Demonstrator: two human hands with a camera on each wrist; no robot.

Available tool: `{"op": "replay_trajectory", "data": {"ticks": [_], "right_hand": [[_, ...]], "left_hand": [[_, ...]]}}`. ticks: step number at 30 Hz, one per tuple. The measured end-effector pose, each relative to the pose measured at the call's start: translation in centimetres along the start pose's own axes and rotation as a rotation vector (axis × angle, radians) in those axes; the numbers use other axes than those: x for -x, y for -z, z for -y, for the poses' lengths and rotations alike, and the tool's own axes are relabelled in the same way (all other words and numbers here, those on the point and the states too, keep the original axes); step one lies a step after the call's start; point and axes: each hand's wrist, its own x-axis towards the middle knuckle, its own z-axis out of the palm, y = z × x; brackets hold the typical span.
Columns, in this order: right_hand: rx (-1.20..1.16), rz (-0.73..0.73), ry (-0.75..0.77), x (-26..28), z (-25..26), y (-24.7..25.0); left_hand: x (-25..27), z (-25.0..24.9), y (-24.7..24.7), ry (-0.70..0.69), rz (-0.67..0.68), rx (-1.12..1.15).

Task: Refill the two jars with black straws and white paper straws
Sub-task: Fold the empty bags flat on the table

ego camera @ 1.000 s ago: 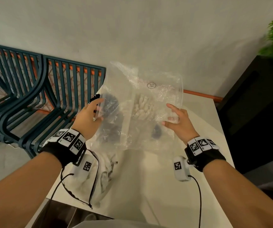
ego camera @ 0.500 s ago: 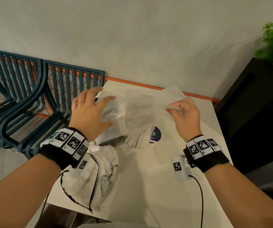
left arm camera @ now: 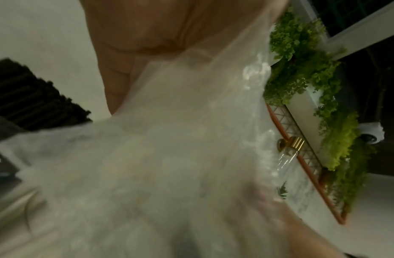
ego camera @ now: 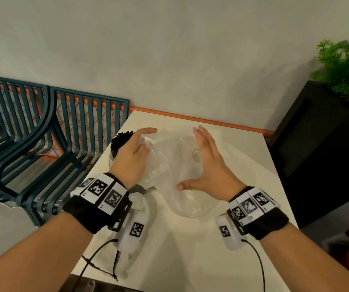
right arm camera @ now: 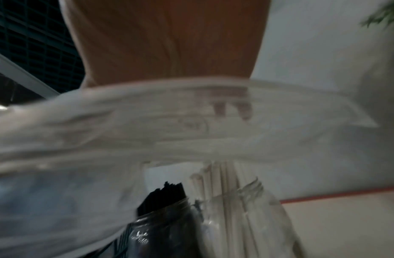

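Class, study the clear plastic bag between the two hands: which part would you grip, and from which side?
Probably the bunched end of the clear plastic bag beside the left hand, coming in from the left. There the film is gathered into a wad that fingers can pinch; the middle is loose, slack film, which the open right hand only flanks.

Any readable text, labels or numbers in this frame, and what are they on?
None can be read.
Round mark on the clear plastic bag: too faint.
Embossed marks on the jar of black straws: blurred.
Square black-and-white code tags on the wristbands: patterns only; the tiny characters beside them are illegible.
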Motion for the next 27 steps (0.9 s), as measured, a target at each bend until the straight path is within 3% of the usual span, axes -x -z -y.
{"op": "replay_trajectory", "data": {"ticks": [3, 8, 10, 13, 17, 22, 27], "right_hand": [[-0.026, -0.041, -0.026, -0.1, 0.4, -1.7], [-0.183, -0.186, -0.053, -0.6, 1.5, -2.6], [-0.149, -0.202, -0.076, -0.8, 1.7, -2.7], [0.006, -0.260, -0.087, -1.3, 1.4, -2.0], [0.111, -0.261, 0.035, -1.9, 1.7, -2.0], [0.022, -0.304, 0.081, -1.9, 2.1, -2.8], [0.175, -0.185, 0.000, -1.1, 0.8, -2.8]], "left_hand": [[0.9, -0.4, -1.4, 0.088, 0.075, 0.125], [2.3, -0.2, -2.5, 0.217, 0.314, 0.383], [1.9, -0.4, -2.2, 0.274, 0.290, 0.472], [1.3, 0.4, -1.1, 0.167, 0.204, 0.364], [1.9, 0.6, -1.9, 0.078, 0.226, 0.153], [0.9, 0.0, -2.2, 0.236, -0.017, 0.394], [0.5, 0.6, -1.9, 0.303, -0.043, 0.607]]}}
